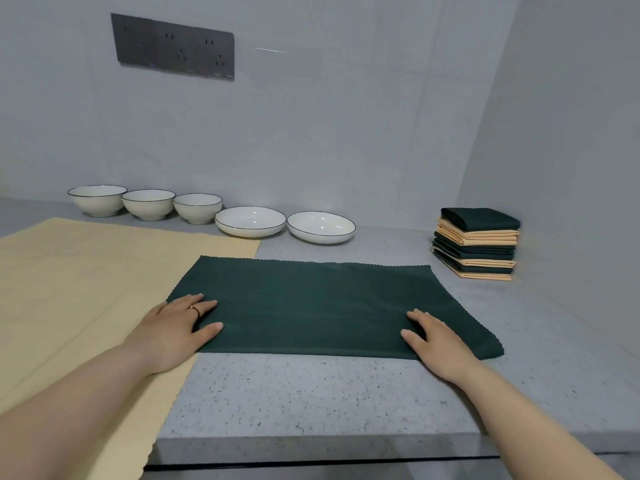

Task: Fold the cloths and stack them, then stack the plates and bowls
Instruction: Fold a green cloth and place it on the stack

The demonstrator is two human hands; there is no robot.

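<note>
A dark green cloth (pixel 311 306) lies folded into a wide rectangle on the grey speckled counter (pixel 311 400). My left hand (pixel 173 332) rests flat on its near left corner, fingers apart. On its near right part my right hand (pixel 438 341) also lies flat. A large pale yellow cloth (pixel 86 289) is spread open at the left, partly under the green one. Several folded green and yellow cloths form a stack (pixel 476 244) at the back right. Three white bowls (pixel 149 204) and two white plates (pixel 251 220) (pixel 321 226) stand singly along the back wall.
The counter's front edge (pixel 311 445) runs just below my forearms. A dark socket panel (pixel 173 46) is on the back wall. A side wall (pixel 571 133) closes the right end behind the cloth stack.
</note>
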